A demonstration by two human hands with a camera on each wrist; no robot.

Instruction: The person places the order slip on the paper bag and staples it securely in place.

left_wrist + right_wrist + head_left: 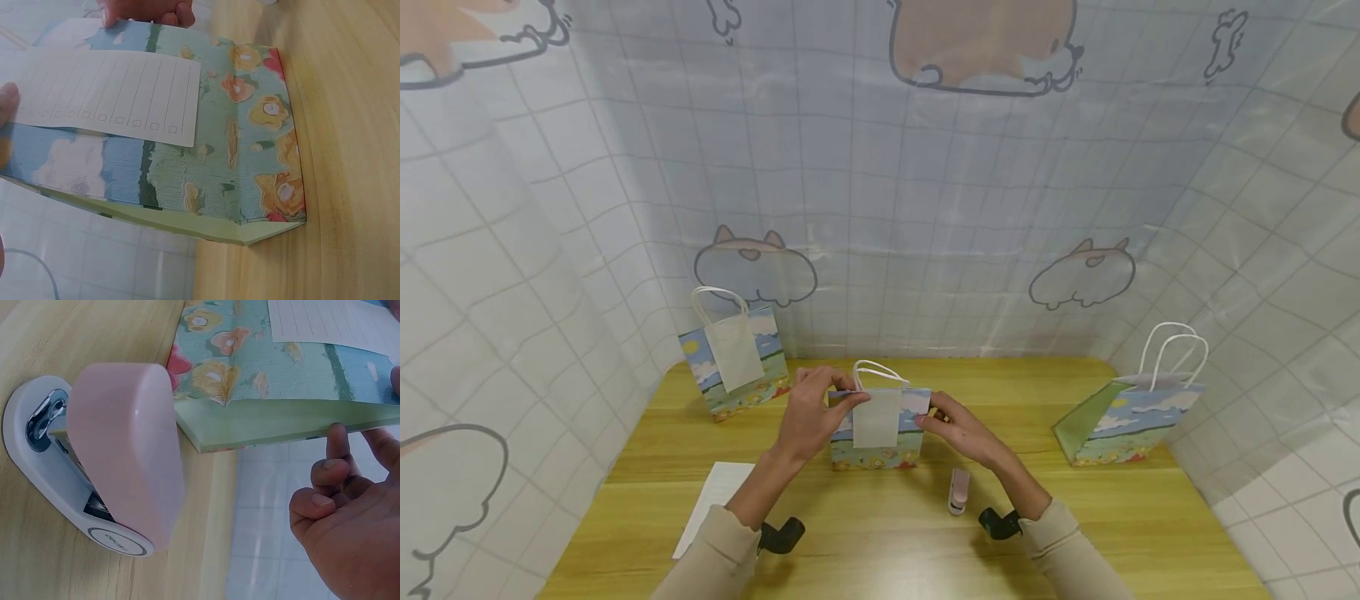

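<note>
A small paper gift bag with a painted landscape and white handles stands upright mid-table. A lined white slip of paper with small checkboxes lies against its front, reaching up to the top edge. My left hand pinches the bag's top edge at the left, its thumb over the slip's upper corner. My right hand holds the bag's right side near the top, thumb in front and fingers behind. In the right wrist view, the bag's green side panel folds inward. A pink and white stapler lies right of the bag.
At the back left stands a matching bag with a slip on its front. Another matching bag, without a visible slip, stands at the right edge. White paper sheets lie by my left forearm. A patterned curtain surrounds the table.
</note>
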